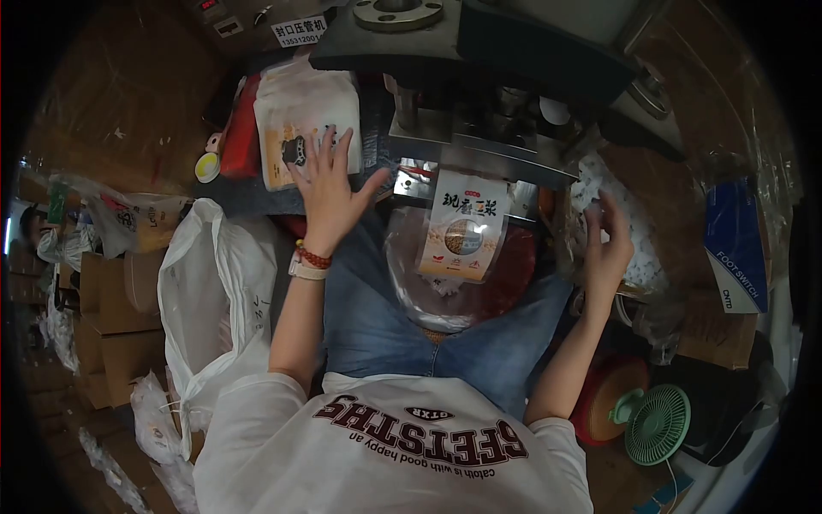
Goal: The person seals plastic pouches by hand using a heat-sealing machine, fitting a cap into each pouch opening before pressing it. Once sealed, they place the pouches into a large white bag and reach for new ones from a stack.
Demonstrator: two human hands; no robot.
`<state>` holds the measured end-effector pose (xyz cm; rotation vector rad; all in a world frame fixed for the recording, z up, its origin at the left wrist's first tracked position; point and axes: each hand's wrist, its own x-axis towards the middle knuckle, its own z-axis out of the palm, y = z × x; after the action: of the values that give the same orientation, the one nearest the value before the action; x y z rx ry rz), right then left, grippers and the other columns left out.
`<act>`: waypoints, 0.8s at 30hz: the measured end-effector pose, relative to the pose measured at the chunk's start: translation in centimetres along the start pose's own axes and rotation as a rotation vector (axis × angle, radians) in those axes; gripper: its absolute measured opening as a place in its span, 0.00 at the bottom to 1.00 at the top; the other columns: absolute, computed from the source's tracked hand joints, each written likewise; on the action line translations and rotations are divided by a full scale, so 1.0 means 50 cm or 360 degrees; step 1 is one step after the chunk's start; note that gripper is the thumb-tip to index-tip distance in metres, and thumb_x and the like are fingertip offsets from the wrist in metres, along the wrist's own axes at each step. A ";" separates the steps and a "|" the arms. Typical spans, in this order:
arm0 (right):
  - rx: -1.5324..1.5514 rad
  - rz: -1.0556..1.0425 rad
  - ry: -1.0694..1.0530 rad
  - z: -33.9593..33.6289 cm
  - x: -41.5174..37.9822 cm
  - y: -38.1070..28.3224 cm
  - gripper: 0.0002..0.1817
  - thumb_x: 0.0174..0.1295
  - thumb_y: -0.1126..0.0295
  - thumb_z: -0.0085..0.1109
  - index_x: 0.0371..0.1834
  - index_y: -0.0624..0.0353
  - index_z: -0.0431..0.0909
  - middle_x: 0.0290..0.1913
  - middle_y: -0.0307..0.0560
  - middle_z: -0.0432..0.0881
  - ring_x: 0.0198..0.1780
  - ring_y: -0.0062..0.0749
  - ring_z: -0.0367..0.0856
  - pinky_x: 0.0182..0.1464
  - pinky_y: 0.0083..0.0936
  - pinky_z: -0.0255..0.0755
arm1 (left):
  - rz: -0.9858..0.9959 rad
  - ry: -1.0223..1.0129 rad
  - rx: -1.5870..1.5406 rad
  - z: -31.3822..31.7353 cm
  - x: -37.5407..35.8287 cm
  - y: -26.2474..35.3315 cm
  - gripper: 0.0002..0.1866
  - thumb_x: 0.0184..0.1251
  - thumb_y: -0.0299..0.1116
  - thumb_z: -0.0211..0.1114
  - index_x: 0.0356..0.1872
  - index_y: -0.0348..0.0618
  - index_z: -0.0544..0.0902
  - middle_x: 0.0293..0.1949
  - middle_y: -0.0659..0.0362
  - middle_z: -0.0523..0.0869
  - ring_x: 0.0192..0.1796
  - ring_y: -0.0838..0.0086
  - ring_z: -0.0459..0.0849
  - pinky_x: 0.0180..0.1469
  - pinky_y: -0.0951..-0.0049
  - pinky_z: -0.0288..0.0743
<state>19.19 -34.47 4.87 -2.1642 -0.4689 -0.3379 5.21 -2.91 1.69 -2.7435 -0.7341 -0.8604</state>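
My left hand (330, 193) is open, its fingers spread across the lower part of a stack of white and orange printed pouches (312, 98). One printed pouch (464, 227) with Chinese lettering and a picture of beans stands at the front of the press machine (479, 147), its top edge by the metal jaw. To the right, my right hand (610, 236) is raised with curled fingers beside a clear bag of small white parts (638, 248). Something small and pale seems to be at its fingertips, too small to name.
A round container lined with clear plastic (411, 291) sits between my knees. At left stands an open white sack (201, 291). A blue foot switch box (736, 248) and a green fan (657, 424) are at right.
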 end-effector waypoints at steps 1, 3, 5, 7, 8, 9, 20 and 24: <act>0.0294 0.0119 0.0197 0.001 -0.007 -0.025 0.16 0.62 0.80 0.55 0.54 0.67 0.75 0.45 0.53 0.84 0.43 0.32 0.84 0.47 0.26 0.76 | 0.0089 -0.0231 -0.0033 0.035 -0.033 -0.043 0.41 0.57 0.52 0.68 0.69 0.48 0.62 0.66 0.55 0.71 0.72 0.59 0.62 0.71 0.51 0.51; 0.0770 0.0155 0.0070 0.003 -0.029 -0.057 0.17 0.63 0.79 0.57 0.56 0.66 0.74 0.46 0.50 0.83 0.44 0.31 0.84 0.48 0.25 0.75 | 0.0267 -0.0369 -0.0350 0.006 -0.064 -0.073 0.39 0.57 0.47 0.69 0.68 0.47 0.63 0.65 0.55 0.71 0.71 0.60 0.65 0.70 0.53 0.54; 0.1243 0.0209 -0.0049 0.011 -0.053 -0.096 0.19 0.64 0.78 0.58 0.58 0.65 0.73 0.47 0.47 0.82 0.46 0.30 0.83 0.50 0.25 0.75 | 0.0486 -0.0471 -0.0689 -0.025 -0.088 -0.084 0.31 0.51 0.30 0.69 0.61 0.46 0.73 0.58 0.57 0.79 0.62 0.62 0.76 0.62 0.62 0.68; 0.1742 0.0184 -0.0339 0.023 -0.076 -0.141 0.21 0.60 0.84 0.58 0.58 0.71 0.70 0.44 0.53 0.83 0.46 0.31 0.83 0.53 0.26 0.76 | 0.0362 -0.0458 -0.0869 -0.040 -0.103 -0.082 0.27 0.49 0.25 0.67 0.55 0.45 0.78 0.52 0.57 0.83 0.56 0.62 0.80 0.57 0.65 0.72; 0.1853 0.0118 -0.0485 0.026 -0.087 -0.155 0.21 0.57 0.86 0.60 0.55 0.71 0.71 0.45 0.52 0.83 0.47 0.30 0.83 0.53 0.26 0.77 | 0.0231 -0.0429 -0.1043 -0.048 -0.110 -0.078 0.23 0.46 0.21 0.65 0.49 0.44 0.82 0.46 0.57 0.86 0.51 0.63 0.84 0.52 0.68 0.77; 0.1807 0.0017 -0.0558 0.035 -0.097 -0.169 0.20 0.56 0.86 0.61 0.54 0.71 0.72 0.45 0.51 0.83 0.47 0.30 0.83 0.53 0.26 0.77 | 0.0230 -0.0425 -0.1045 -0.058 -0.113 -0.067 0.23 0.46 0.21 0.65 0.49 0.44 0.82 0.46 0.57 0.86 0.51 0.63 0.84 0.52 0.68 0.77; 0.0204 -0.1355 -0.0737 0.057 -0.104 -0.215 0.19 0.50 0.76 0.66 0.47 0.63 0.80 0.46 0.49 0.81 0.41 0.42 0.78 0.42 0.31 0.75 | 0.0548 -0.0226 -0.1455 -0.176 -0.097 0.046 0.17 0.45 0.20 0.64 0.40 0.44 0.86 0.40 0.58 0.87 0.40 0.67 0.87 0.40 0.73 0.80; 0.0201 -0.1140 -0.0589 0.051 -0.085 -0.208 0.19 0.50 0.75 0.66 0.48 0.63 0.80 0.47 0.50 0.81 0.43 0.43 0.78 0.45 0.32 0.75 | 0.0039 -0.0789 -0.2039 -0.118 -0.115 0.100 0.09 0.57 0.26 0.66 0.40 0.40 0.86 0.35 0.56 0.89 0.35 0.71 0.88 0.37 0.77 0.78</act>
<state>10.97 -27.56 9.01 -1.8721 -1.4420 -0.2776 0.74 -11.34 3.13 -4.1833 -0.1468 -0.7912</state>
